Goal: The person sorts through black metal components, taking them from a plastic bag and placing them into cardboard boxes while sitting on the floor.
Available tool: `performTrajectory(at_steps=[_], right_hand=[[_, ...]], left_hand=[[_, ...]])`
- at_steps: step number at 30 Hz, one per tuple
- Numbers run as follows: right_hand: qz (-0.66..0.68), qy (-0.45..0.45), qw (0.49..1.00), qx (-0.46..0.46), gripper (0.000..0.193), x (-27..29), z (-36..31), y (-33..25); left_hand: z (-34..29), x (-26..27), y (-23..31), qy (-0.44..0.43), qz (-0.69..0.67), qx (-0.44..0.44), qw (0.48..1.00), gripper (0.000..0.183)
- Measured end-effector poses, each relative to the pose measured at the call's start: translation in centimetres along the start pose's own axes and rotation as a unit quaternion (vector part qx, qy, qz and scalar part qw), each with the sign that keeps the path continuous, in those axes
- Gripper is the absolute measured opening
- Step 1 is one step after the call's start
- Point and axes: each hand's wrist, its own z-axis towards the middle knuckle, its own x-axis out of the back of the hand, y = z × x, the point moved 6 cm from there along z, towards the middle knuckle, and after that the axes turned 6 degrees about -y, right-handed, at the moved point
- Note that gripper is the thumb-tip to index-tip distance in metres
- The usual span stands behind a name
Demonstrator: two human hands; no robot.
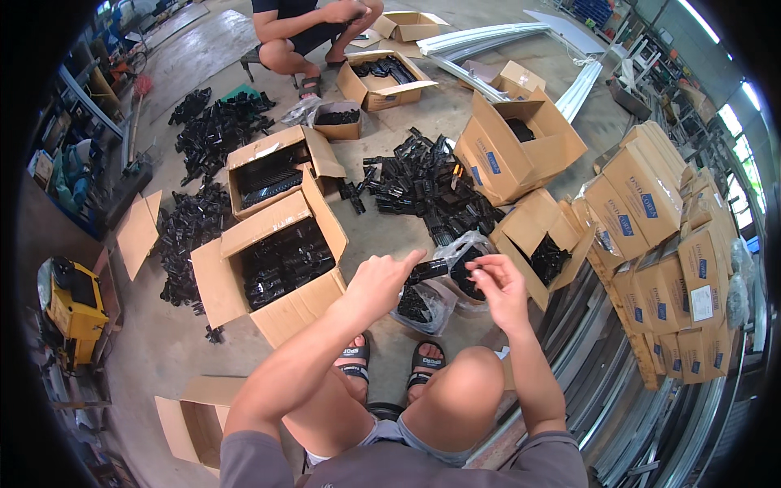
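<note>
My left hand (381, 281) is closed round a short black plastic part (429, 270), with one finger stretched out along its upper side. To the right, my right hand (499, 285) has its thumb and fingertips drawn together; anything between them is too small to make out. Just beyond and below the hands are two clear plastic bags, a nearer bag (439, 319) and a farther bag (465, 242), both with small black pieces inside. A pile of black plastic parts (419, 175) lies on the floor past them.
At left, an open carton (215, 285) holds stacked black parts, with another carton (244, 154) behind it. Open boxes (521, 154) stand at right, near stacked cartons (651, 211) and long metal bars (594, 407). Another person (285, 57) sits at the far side. A yellow machine (77, 313) stands left.
</note>
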Motion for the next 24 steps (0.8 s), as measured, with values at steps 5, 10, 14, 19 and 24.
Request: performTrajectory(at_steps=[5, 10, 14, 19, 24], right_hand=[[-0.259, -0.082, 0.955, 0.118, 0.017, -5.1, 1.2, -5.1], [-0.357, -0.081, 0.905, 0.215, 0.013, -6.4, 1.9, -5.3], [-0.44, -0.098, 0.855, 0.258, 0.009, -6.4, 1.7, -4.4], [-0.478, -0.107, 0.822, 0.29, 0.008, -7.2, 1.2, -4.8], [-0.478, -0.075, 0.829, 0.281, 0.009, -6.8, 1.1, -5.5]], left_hand=[[-0.5, 0.3, 0.7, 0.01, 0.002, -0.021, 1.0, 0.081], [-1.0, 1.3, 2.0, 0.007, -0.017, -0.039, 0.999, 0.077], [-1.1, 1.7, 2.1, 0.007, -0.023, -0.039, 0.999, 0.077], [-1.1, 1.1, 1.3, 0.037, -0.03, -0.041, 0.998, 0.077], [-1.1, 1.6, 1.4, 0.03, -0.056, -0.035, 0.997, 0.073]])
